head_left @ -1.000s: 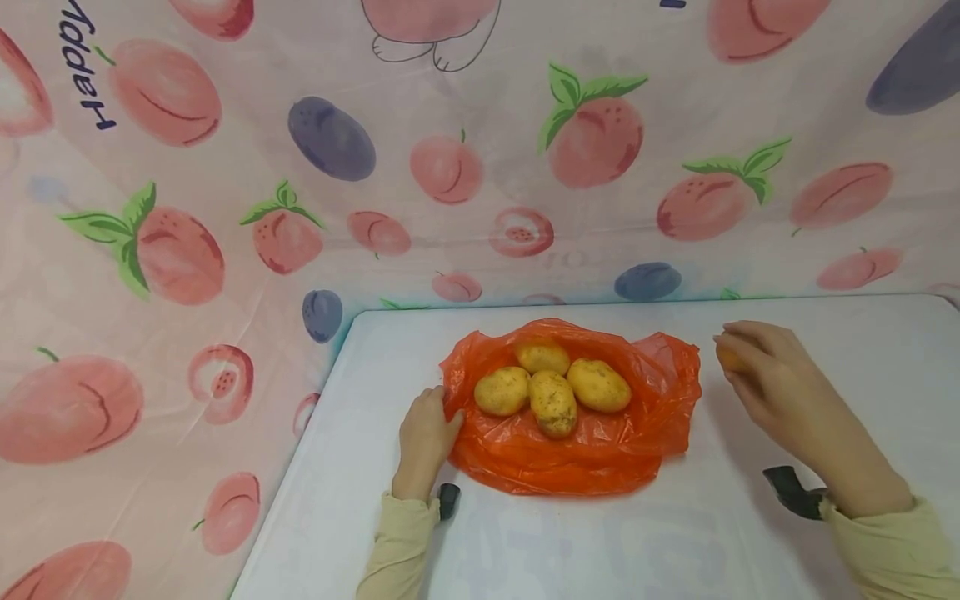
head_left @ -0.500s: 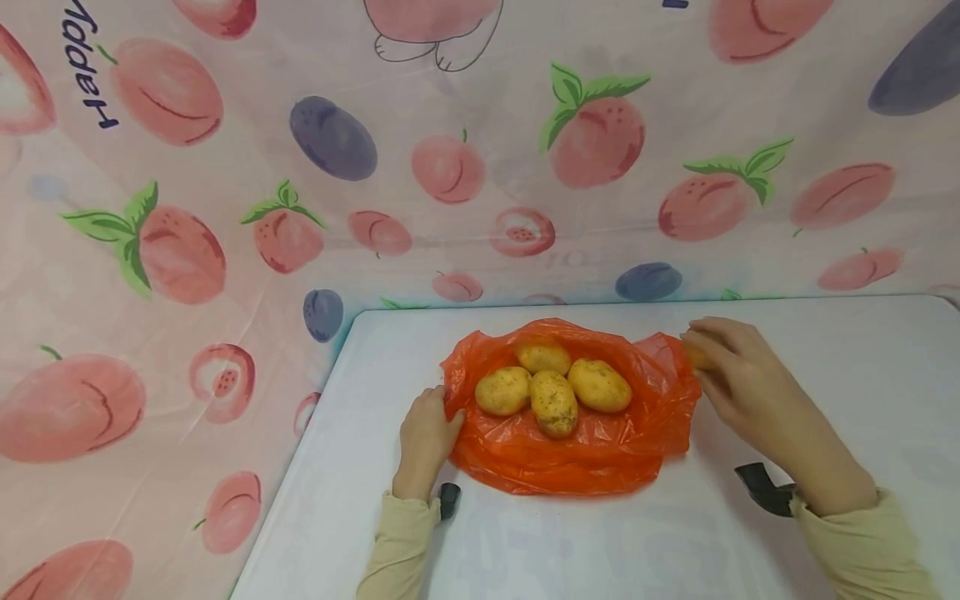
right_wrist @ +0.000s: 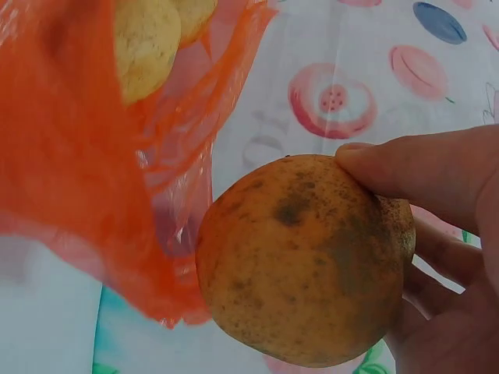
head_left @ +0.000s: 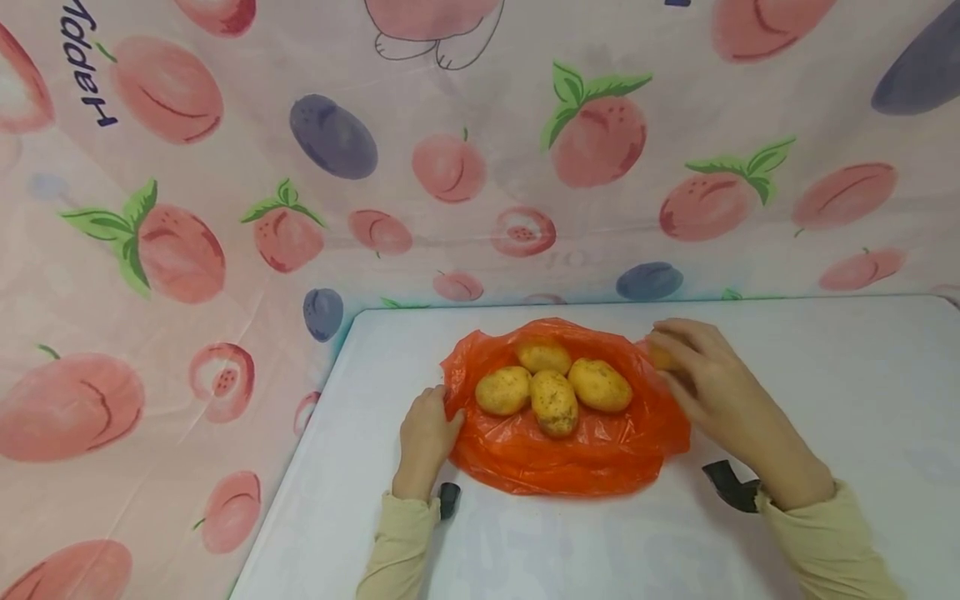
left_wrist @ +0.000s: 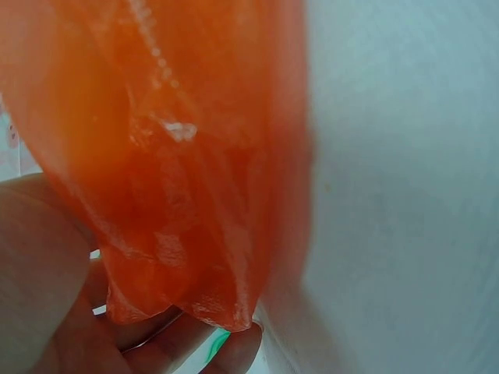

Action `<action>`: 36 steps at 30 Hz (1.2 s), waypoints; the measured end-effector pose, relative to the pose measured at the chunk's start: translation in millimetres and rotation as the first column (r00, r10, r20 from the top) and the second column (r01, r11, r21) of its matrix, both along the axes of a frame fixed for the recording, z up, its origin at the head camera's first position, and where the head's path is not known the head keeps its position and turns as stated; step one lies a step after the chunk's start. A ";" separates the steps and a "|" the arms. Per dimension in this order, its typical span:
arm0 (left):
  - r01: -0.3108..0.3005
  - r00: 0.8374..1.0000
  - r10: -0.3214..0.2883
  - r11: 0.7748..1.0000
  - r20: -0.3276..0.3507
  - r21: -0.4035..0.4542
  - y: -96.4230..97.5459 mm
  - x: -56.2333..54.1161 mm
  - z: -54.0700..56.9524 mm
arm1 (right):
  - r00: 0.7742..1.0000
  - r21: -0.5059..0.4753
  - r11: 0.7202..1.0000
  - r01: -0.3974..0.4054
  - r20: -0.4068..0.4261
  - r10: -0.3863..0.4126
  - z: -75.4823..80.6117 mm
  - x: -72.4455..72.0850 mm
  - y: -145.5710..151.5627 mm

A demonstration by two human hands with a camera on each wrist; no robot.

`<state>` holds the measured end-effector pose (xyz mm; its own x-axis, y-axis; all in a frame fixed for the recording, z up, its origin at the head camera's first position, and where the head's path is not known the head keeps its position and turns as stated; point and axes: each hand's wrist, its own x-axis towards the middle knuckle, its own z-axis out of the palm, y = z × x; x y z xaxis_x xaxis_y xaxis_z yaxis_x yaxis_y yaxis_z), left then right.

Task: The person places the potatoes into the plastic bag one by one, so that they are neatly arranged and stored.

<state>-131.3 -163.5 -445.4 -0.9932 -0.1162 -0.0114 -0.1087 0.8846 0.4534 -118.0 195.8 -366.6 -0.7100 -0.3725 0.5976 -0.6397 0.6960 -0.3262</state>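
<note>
In the head view an orange-red plastic bag (head_left: 540, 479) lies spread open on the table, with several yellow potatoes (head_left: 553, 404) bunched inside it. My left hand (head_left: 427, 433) holds the bag's left edge. The left wrist view has the thumb and fingers around the crinkled end of that bag (left_wrist: 179, 234). Over the bag's right side, my right hand (head_left: 716, 387) grips another potato (right_wrist: 304, 265) between thumb and fingers. Dark specks and a brown patch mark this potato's skin in the right wrist view, where it is beside the bag's raised rim.
A white table (head_left: 562, 550) carries the bag. Behind it and along the left hangs a pink curtain (head_left: 480, 108) printed with fruit. Each wrist bears a black camera mount (head_left: 731, 487) near the sleeve cuff.
My right hand has moved left with the potato, from beside the bag to over its right edge. The left hand and the potatoes in the bag have stayed put.
</note>
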 end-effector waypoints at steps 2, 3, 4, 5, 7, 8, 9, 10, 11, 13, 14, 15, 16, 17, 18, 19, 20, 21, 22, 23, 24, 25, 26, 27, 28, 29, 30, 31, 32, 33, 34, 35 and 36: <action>0.002 1.000 -0.002 1.000 -0.006 0.001 0.0 -0.1 0.3 | 1.000 -0.001 1.000 -0.006 0.013 0.006 0.1 -0.8 -4.3; 0.002 1.000 -0.002 1.000 -0.008 0.001 0.0 -0.1 0.4 | 1.000 0.002 1.000 -0.007 0.019 0.006 0.1 -1.0 -6.4; 0.002 1.000 -0.002 1.000 -0.010 0.001 0.0 -0.1 0.4 | 1.000 0.005 1.000 -0.006 0.025 0.006 0.0 -1.1 -8.6; 0.003 1.000 -0.003 1.000 -0.011 0.000 0.1 -0.2 0.6 | 1.000 0.006 1.000 -0.008 0.030 0.008 -0.3 -1.3 -10.7; 0.003 1.000 -0.003 1.000 -0.014 -0.004 0.3 -0.1 0.9 | 0.999 0.009 1.000 -0.011 0.043 0.010 -1.1 -1.3 -14.9; 0.003 1.000 -0.003 1.000 -0.015 -0.007 0.4 -0.2 1.1 | 0.999 0.009 1.000 -0.013 0.047 0.013 -1.6 -1.3 -16.9; 0.003 1.000 -0.003 1.000 -0.015 -0.009 0.5 -0.3 1.2 | 0.999 0.012 1.000 -0.017 0.048 0.016 -2.4 -1.5 -18.9; 0.003 1.000 -0.003 1.000 -0.015 -0.010 0.5 -0.5 1.2 | 0.999 0.012 1.000 -0.022 0.050 0.021 -3.4 -1.7 -20.9; 0.003 1.000 -0.003 1.000 -0.015 -0.011 0.5 -0.7 1.2 | 0.998 0.009 1.000 -0.027 0.053 0.026 -4.8 -2.1 -22.9; 0.001 1.000 -0.002 1.000 -0.013 -0.011 0.5 -1.0 1.1 | 0.998 0.006 0.999 -0.038 0.059 0.037 -7.7 -2.7 -27.0; 0.001 1.000 -0.002 1.000 -0.011 -0.009 0.4 -1.3 0.9 | 0.997 0.006 0.999 -0.043 0.058 0.043 -9.6 -2.9 -28.8; 0.002 1.000 -0.002 1.000 -0.009 -0.006 0.4 -1.4 0.9 | 0.997 0.004 0.999 -0.048 0.059 0.048 -11.5 -3.0 -30.6; 0.003 1.000 -0.003 1.000 -0.007 -0.005 0.5 -1.5 1.0 | 0.997 0.001 0.998 -0.055 0.062 0.055 -13.3 -3.0 -32.4; 0.004 1.000 -0.004 1.000 -0.005 -0.002 0.5 -1.4 1.2 | 0.996 0.001 0.998 -0.059 0.063 0.059 -15.1 -3.0 -33.9; 0.006 1.000 -0.006 1.000 -0.003 0.002 0.6 -1.3 1.4 | 0.996 0.003 0.998 -0.064 0.064 0.064 -16.6 -2.8 -35.3; 0.007 1.000 -0.007 1.000 -0.002 0.004 0.6 -1.4 1.5 | 0.996 0.006 0.998 -0.068 0.064 0.067 -18.1 -2.6 -36.6; 0.007 1.000 -0.007 1.000 0.000 0.006 0.6 -1.3 1.7 | 0.995 0.009 0.997 -0.070 0.066 0.070 -19.5 -2.4 -37.7; 0.007 1.000 -0.007 1.000 0.001 0.007 0.7 -1.3 1.8 | 0.995 0.011 0.997 -0.073 0.069 0.073 -20.5 -2.1 -38.8; 0.006 1.000 -0.006 1.000 0.002 0.008 0.7 -1.2 1.8 | 0.994 0.014 0.997 -0.077 0.072 0.076 -21.6 -2.0 -39.7; 0.006 1.000 -0.006 1.000 0.001 0.009 0.7 -1.2 1.8 | 0.994 0.018 0.997 -0.079 0.075 0.078 -22.5 -1.8 -40.7; 0.005 1.000 -0.005 1.000 0.000 0.009 0.7 -1.2 1.7 | 0.994 0.021 0.996 -0.084 0.076 0.082 -23.5 -1.6 -41.6; 0.004 1.000 -0.004 1.000 -0.002 0.009 0.7 -1.1 1.6 | 0.993 0.025 0.996 -0.088 0.077 0.086 -24.3 -1.4 -42.5; 0.002 1.000 -0.002 1.000 -0.003 0.009 0.6 -1.1 1.4 | 0.993 0.028 0.995 -0.094 0.080 0.091 -25.2 -1.1 -43.4; 0.002 1.000 -0.002 1.000 -0.004 0.009 0.5 -1.0 1.3 | 0.992 0.032 0.994 -0.100 0.083 0.097 -25.9 -0.8 -44.4; 0.001 1.000 -0.001 1.000 -0.004 0.009 0.4 -0.9 1.2 | 0.991 0.035 0.994 -0.107 0.086 0.103 -26.6 -0.3 -45.3; 0.001 1.000 -0.001 1.000 -0.003 0.008 0.3 -0.8 1.2 | 0.990 0.039 0.993 -0.111 0.091 0.107 -27.3 0.2 -46.2; 0.000 1.000 0.000 1.000 -0.002 0.007 0.2 -0.7 1.2 | 0.989 0.043 0.992 -0.117 0.097 0.112 -28.1 0.7 -47.2; -0.001 1.000 0.001 1.000 0.000 0.005 0.1 -0.5 1.3 | 0.988 0.046 0.992 -0.122 0.101 0.116 -29.0 1.4 -48.0; -0.001 1.000 0.001 1.000 0.003 0.005 0.0 -0.5 1.4 | 0.987 0.050 0.991 -0.128 0.106 0.122 -30.0 2.0 -48.8; -0.001 1.000 0.001 1.000 0.005 0.004 -0.1 -0.4 1.4 | 0.986 0.055 0.989 -0.136 0.107 0.130 -31.1 2.7 -49.6; -0.002 1.000 0.002 1.000 0.008 0.004 -0.1 -0.4 1.5 | 0.984 0.060 0.987 -0.147 0.105 0.141 -32.3 3.2 -50.4; -0.002 1.000 0.002 1.000 0.010 0.004 -0.1 -0.5 1.4 | 0.983 0.066 0.985 -0.159 0.101 0.152 -33.6 3.7 -51.0; -0.002 1.000 0.002 1.000 0.011 0.006 -0.1 -0.6 1.4 | 0.982 0.072 0.982 -0.174 0.093 0.167 -34.8 4.2 -51.6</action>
